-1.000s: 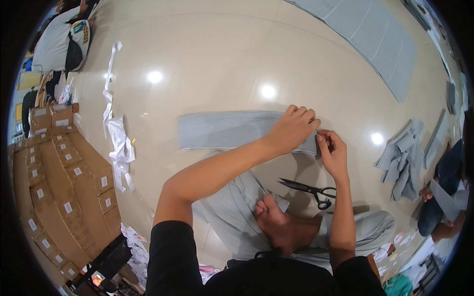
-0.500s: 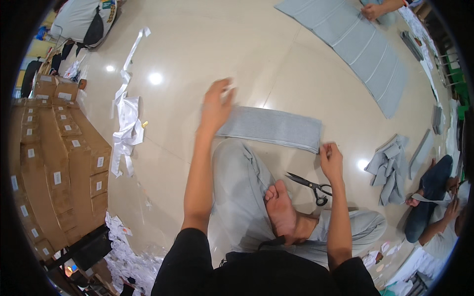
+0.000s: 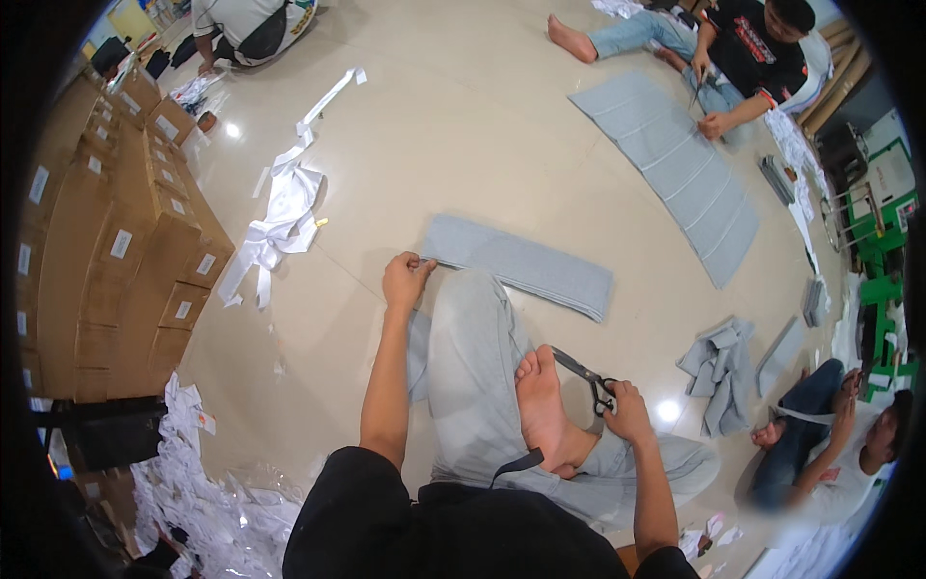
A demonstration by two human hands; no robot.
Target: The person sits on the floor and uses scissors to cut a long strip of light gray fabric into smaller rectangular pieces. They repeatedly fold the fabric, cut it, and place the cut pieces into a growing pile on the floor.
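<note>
A long folded strip of grey fabric (image 3: 516, 268) lies flat on the tiled floor, just beyond my knees. At its near left corner, my left hand (image 3: 407, 280) pinches the fabric's edge between thumb and fingers. My right hand (image 3: 629, 415) is closed round the handles of black tailor's scissors (image 3: 577, 369). Their blades point up and left, beside my bare foot, and the tips are partly hidden behind the toes. Another piece of grey fabric (image 3: 418, 355) sticks out from under my left leg.
Stacked cardboard boxes (image 3: 125, 251) line the left side. White shiny strips (image 3: 287, 207) lie beside them. A large grey sheet (image 3: 675, 174) spreads at the far right, where a seated person holds scissors over it. Crumpled grey fabric (image 3: 721, 372) lies nearer, by another seated person.
My right hand has left the fabric's right end and taken hold of the scissors. My left hand has come down onto the near left corner. The whole view has shifted.
</note>
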